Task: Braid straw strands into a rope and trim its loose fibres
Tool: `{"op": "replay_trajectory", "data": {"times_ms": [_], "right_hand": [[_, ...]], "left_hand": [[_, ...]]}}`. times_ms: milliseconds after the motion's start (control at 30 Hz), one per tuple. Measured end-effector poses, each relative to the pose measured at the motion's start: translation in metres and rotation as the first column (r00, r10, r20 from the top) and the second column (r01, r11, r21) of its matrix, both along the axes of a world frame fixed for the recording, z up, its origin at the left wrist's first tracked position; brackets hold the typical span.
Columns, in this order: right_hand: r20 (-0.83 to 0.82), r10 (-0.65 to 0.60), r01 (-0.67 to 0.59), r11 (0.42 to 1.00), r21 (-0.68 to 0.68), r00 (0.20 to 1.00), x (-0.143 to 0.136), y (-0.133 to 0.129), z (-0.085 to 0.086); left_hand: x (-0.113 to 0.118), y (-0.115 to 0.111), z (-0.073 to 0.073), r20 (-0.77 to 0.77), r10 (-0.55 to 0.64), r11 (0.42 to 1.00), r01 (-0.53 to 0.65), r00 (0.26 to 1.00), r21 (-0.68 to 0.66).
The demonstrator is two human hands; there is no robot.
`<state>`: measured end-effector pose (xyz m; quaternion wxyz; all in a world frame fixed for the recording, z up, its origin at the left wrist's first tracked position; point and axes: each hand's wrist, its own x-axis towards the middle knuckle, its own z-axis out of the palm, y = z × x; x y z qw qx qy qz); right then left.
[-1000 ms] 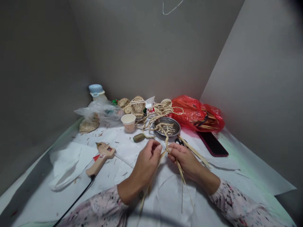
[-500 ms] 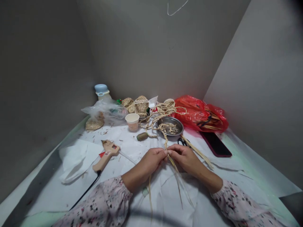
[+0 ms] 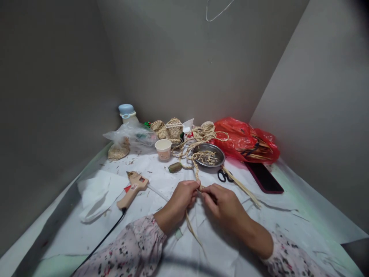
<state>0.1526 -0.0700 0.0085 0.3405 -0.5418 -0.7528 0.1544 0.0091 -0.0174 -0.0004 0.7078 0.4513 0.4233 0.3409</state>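
My left hand (image 3: 186, 194) pinches the near end of a braided straw cord (image 3: 196, 171), thumb against fingers. Loose straw strands (image 3: 193, 231) hang below that hand onto the white sheet. Beside it, my right hand (image 3: 223, 202) is closed, its fingertips on a thin strand close to the braid's working end; the strand is mostly hidden by the fingers. From the hands the cord runs away in loose loops over the rim of a round metal bowl (image 3: 209, 165) holding straw scraps. Black-handled scissors (image 3: 221, 176) and a bundle of straw (image 3: 242, 186) lie beyond my right hand.
A glue gun (image 3: 134, 189) with its cable lies left, near crumpled white paper (image 3: 96, 196). Behind stand a paper cup (image 3: 163, 150), a green spool (image 3: 175, 167), woven straw pieces (image 3: 174, 130), a clear bag and a bottle. Right are a red bag (image 3: 242, 140) and a phone (image 3: 265, 179).
My right hand has drawn slightly right and down from my left, and the scissors show more. Strands that hung between the hands now hang below my left hand. The view shifted slightly.
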Motion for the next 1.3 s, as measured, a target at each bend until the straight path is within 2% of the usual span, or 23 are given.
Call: {"op": "replay_trajectory", "data": {"times_ms": [100, 200, 267, 367, 433, 500, 600, 700, 800, 933, 1067, 1200, 1300], "right_hand": [[0.214, 0.012, -0.039, 0.992, 0.123, 0.977, -0.003, 0.0, -0.008], [0.292, 0.024, -0.075, 0.984, 0.165, 0.956, -0.003, 0.0, -0.011], [0.248, 0.089, -0.134, 0.976, 0.169, 0.965, -0.003, -0.001, -0.008], [0.062, 0.163, -0.173, 0.96, 0.218, 0.985, 0.002, 0.001, 0.005], [-0.041, 0.059, -0.046, 0.962, 0.27, 0.997, 0.015, 0.009, 0.016], [-0.036, -0.151, 0.155, 0.954, 0.259, 0.988, 0.035, 0.02, 0.026], [0.181, -0.318, 0.31, 0.948, 0.068, 0.931, 0.07, 0.033, 0.033], [0.455, -0.407, 0.486, 0.872, -0.066, 0.792, 0.091, 0.03, 0.029], [0.532, -0.425, 0.563, 0.817, -0.124, 0.733, 0.094, 0.018, 0.019], [0.466, -0.428, 0.558, 0.809, -0.185, 0.774, 0.091, 0.009, 0.008], [0.361, -0.453, 0.539, 0.822, -0.187, 0.815, 0.097, 0.01, 0.014], [0.163, -0.488, 0.512, 0.841, -0.177, 0.858, 0.104, 0.011, 0.022], [-0.05, -0.511, 0.498, 0.852, -0.16, 0.858, 0.103, 0.012, 0.023]], "left_hand": [[0.0, 0.001, -0.001, 0.044, -0.01, 1.0, 0.011, 0.999, -0.019], [0.001, 0.003, -0.003, 0.044, -0.001, 1.0, 0.001, 0.999, -0.008], [0.001, 0.004, -0.003, 0.047, 0.016, 1.0, -0.016, 0.999, -0.006], [-0.003, 0.006, -0.002, 0.072, 0.025, 0.999, -0.023, 0.997, -0.026], [-0.006, 0.008, 0.001, 0.078, 0.004, 0.999, -0.001, 0.997, -0.044], [-0.008, 0.009, 0.003, 0.08, -0.023, 0.998, 0.028, 0.996, -0.054], [-0.01, 0.009, 0.004, 0.084, -0.048, 0.998, 0.052, 0.995, -0.043], [-0.01, 0.008, 0.004, 0.069, -0.065, 0.997, 0.067, 0.995, -0.023], [-0.011, 0.006, 0.003, 0.043, -0.095, 0.995, 0.095, 0.995, 0.006], [-0.012, 0.004, 0.002, 0.023, -0.11, 0.994, 0.109, 0.994, 0.026], [-0.013, 0.004, 0.002, 0.031, -0.108, 0.994, 0.107, 0.994, 0.032], [-0.014, 0.004, 0.003, 0.031, -0.108, 0.994, 0.107, 0.994, 0.033], [-0.014, 0.004, 0.003, 0.03, -0.108, 0.994, 0.107, 0.994, 0.032]]}}
